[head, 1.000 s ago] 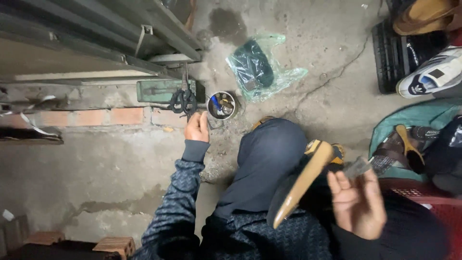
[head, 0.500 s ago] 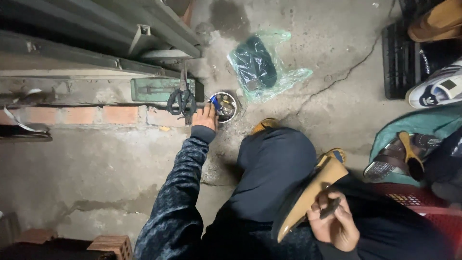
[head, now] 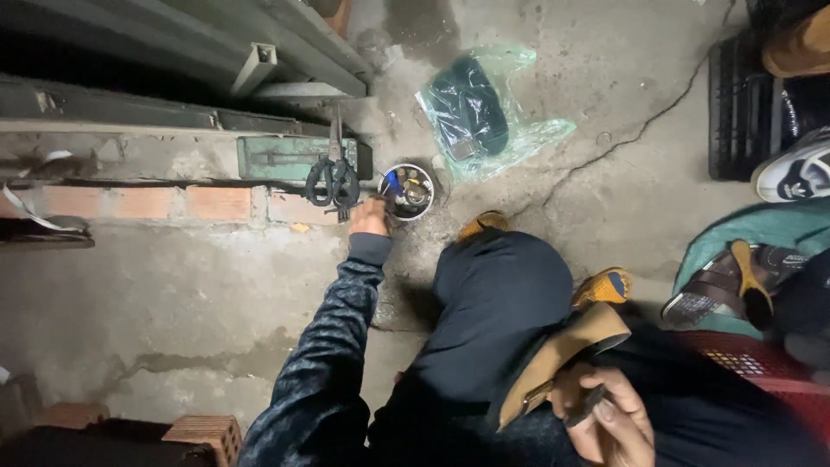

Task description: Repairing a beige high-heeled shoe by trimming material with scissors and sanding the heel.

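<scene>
Small round metal tin (head: 407,191) is sitting on the concrete floor (head: 173,294), just below the brick ledge (head: 156,203). Left hand (head: 370,216) is reaching to its near-left rim, fingers touching or just at the edge; whether it is gripping anything, I cannot tell. Black-handled scissors (head: 333,177) are lying just left of the tin, against the green metal block (head: 285,157). Crumpled green plastic bag (head: 484,108) is lying just beyond the tin, upper right. Open cracked floor is stretching left of the sleeve. Right hand (head: 605,419) is resting near the lap, fingers curled around a tan shoe sole (head: 562,359) and a thin dark tool.
</scene>
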